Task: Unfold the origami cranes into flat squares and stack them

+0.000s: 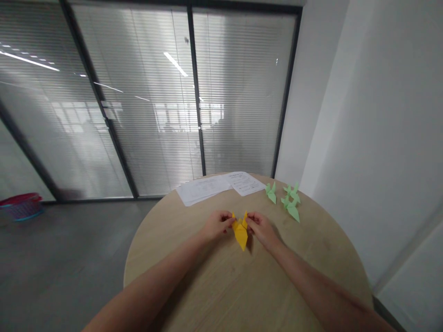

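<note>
A yellow folded paper crane (241,235) is held just above the round table between my two hands. My left hand (218,223) pinches its left upper point between thumb and fingers. On the other side, my right hand (260,227) grips the right upper point in the same way. The crane's broad wing points down toward me, and its far side is hidden. To the right lie several light green paper cranes: one alone (271,192), and others close together, the nearest being a larger one (291,209).
The round wooden table (214,290) stands against a glass partition (155,101) with blinds. White sheets (204,188) and a printed page (245,183) lie at its far edge. A white wall (380,138) rises on the right. A red and blue basket (22,206) sits on the floor at left.
</note>
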Tool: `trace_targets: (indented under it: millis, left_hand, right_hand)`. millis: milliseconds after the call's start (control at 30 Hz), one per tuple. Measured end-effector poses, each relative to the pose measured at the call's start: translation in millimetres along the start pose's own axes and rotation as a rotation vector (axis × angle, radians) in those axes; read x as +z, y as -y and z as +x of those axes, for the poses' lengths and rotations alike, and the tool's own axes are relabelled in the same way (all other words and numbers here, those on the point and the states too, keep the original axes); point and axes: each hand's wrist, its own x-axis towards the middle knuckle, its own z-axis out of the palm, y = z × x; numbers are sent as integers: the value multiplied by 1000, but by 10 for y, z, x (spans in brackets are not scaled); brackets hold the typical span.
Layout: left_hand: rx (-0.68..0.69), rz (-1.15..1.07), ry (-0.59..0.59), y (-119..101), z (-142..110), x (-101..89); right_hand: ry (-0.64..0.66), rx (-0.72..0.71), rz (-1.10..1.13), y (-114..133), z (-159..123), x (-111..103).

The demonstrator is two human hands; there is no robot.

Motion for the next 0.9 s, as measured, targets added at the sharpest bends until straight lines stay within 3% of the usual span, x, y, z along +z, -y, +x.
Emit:
trace_targets:
  millis: [267, 433, 900]
  left_hand:
    - [22, 6, -207, 40, -200, 5]
    - [129, 177, -277, 11, -253, -38]
    - [125, 241, -174, 57, -128, -134]
  right_hand:
    - [57, -25, -56, -89, -20, 56]
    - [107, -57, -74, -145, -19, 66]
    - [145, -30, -42, -132, -11, 21]
